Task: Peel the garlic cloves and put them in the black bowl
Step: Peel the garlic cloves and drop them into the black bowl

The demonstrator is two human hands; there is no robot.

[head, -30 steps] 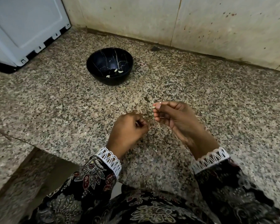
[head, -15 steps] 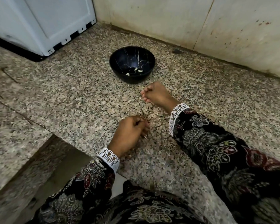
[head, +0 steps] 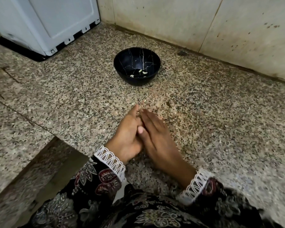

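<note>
Now the right hand (head: pixel 156 134) is drawn back from the black bowl (head: pixel 136 66) — peeled garlic cloves (head: pixel 142 72) lie inside — pressed flat against the left hand (head: pixel 128 137); both look empty, fingers straight; peeling is judged resumable.

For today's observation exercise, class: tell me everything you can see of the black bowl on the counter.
The black bowl is round and deep, glossy, with thin pale vein lines like marble across its inside. It stands upright on the speckled granite counter, near the back wall and apart from both hands. A few small, pale peeled garlic cloves lie at its bottom. Nothing else touches it.
</note>
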